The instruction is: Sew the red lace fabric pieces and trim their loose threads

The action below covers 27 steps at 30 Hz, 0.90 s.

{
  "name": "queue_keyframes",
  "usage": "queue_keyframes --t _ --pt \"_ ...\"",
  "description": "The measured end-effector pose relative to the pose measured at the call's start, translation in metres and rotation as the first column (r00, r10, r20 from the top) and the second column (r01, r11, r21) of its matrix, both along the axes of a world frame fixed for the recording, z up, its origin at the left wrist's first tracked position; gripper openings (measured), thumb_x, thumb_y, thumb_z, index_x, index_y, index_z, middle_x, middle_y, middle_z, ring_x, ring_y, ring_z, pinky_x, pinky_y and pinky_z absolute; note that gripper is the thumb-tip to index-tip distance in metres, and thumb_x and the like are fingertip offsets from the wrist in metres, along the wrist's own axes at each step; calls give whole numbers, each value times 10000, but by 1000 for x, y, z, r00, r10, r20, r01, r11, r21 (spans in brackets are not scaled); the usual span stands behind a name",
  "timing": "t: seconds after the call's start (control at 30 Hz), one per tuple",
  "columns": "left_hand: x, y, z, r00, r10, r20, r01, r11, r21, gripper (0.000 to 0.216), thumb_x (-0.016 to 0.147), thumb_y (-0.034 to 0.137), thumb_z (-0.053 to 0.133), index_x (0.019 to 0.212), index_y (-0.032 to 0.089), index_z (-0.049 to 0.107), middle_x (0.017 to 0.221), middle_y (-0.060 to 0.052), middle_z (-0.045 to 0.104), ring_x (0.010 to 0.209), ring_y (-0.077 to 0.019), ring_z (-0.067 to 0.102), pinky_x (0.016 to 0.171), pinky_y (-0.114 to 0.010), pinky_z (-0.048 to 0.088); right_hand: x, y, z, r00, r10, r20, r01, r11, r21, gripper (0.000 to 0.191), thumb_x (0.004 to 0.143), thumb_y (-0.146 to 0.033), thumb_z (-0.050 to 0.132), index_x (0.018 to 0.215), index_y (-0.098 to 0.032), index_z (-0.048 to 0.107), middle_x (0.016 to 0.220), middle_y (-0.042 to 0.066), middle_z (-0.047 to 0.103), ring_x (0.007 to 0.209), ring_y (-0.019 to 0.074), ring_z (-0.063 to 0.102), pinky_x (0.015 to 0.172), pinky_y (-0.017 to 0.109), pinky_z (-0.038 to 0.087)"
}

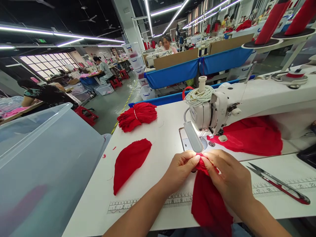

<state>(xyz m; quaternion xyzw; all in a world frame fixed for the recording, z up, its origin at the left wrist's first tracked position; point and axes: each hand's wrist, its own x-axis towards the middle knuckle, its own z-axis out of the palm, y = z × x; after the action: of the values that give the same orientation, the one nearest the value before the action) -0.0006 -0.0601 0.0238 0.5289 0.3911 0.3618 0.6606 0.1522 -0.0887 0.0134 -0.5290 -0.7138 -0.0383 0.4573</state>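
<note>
Both hands pinch the upper edge of a piece of red fabric [209, 197] just in front of the sewing machine's lamp. My left hand [179, 168] grips it between thumb and fingers; my right hand [228, 174] holds it close beside, the fingertips nearly meeting. Below the hands the cloth hangs down over the table's front edge. The sewing machine [266, 95] stands directly beyond, its lamp [193, 136] lighting the fingertips. More red fabric [254, 136] lies under the machine arm. Thread snips [278, 184] rest on the table right of my right hand.
A curved red fabric piece [132, 163] and a tied red bundle [137, 116] lie on the white table [165, 131] at left. A printed ruler [172, 200] runs along its front. A large plastic bin [49, 164] stands left. Thread cones [273, 23] rise at upper right; people sit farther back.
</note>
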Motion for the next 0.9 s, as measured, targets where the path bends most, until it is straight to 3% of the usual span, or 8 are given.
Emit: queue_keyframes --t 0.07,0.13,0.33,0.53,0.6,0.7,0.8,0.9 --pt "0 0 0 999 4 -35 -3 999 36 456 798 561 636 622 151 535 694 -4 465 680 -127 449 676 -282 382 3 2 -1 992 -87 90 80 993 87 189 941 -181 488 858 -220 653 849 21 734 750 153 675 618 248 454" --pt "0 0 0 1000 8 -29 -7 999 33 465 802 556 630 600 157 502 672 5 446 656 -118 424 661 -278 371 7 4 -1 992 -109 69 101 989 107 167 934 -173 505 844 -208 641 829 23 724 737 153 674 618 244 452" --pt "0 1 -2 999 10 -30 -9 999 46 428 837 501 599 609 161 475 686 9 428 656 -113 408 647 -267 356 12 -1 3 995 96 -20 -96 995 5 153 933 -185 513 916 -235 656 885 28 713 794 168 662 729 282 495" --pt "1 -2 8 974 34 -222 21 970 240 403 879 454 519 595 169 509 706 -2 427 714 -145 400 675 -270 354 4 -4 5 983 -72 168 51 991 126 194 918 -137 495 800 -220 625 772 8 693 698 148 622 564 256 414" --pt "1 -1 8 976 25 -217 25 975 222 396 879 452 523 603 168 516 702 -2 429 707 -144 399 670 -271 351 4 -1 4 983 -108 149 87 986 142 181 912 -157 508 760 -219 585 758 3 682 688 145 619 551 255 398" --pt "1 0 1 992 3 -124 12 993 115 398 861 477 557 620 162 519 699 3 425 665 -127 397 642 -270 342 5 3 4 995 -103 -14 103 994 47 187 908 -225 526 722 -231 531 719 -5 648 614 131 586 546 248 413" --pt "0 2 -6 1000 -8 -27 10 999 49 409 850 473 588 604 160 492 658 16 418 639 -111 382 635 -268 325 8 4 4 992 -40 -124 30 996 -82 198 923 -264 514 729 -238 545 702 -10 626 548 119 545 520 242 428" --pt "1 2 -8 1000 -13 22 13 1000 17 406 850 466 600 610 157 493 634 26 400 623 -103 357 624 -266 303 10 3 3 989 66 -136 -81 991 -103 179 951 -297 499 819 -242 607 818 7 677 686 137 624 596 242 474"
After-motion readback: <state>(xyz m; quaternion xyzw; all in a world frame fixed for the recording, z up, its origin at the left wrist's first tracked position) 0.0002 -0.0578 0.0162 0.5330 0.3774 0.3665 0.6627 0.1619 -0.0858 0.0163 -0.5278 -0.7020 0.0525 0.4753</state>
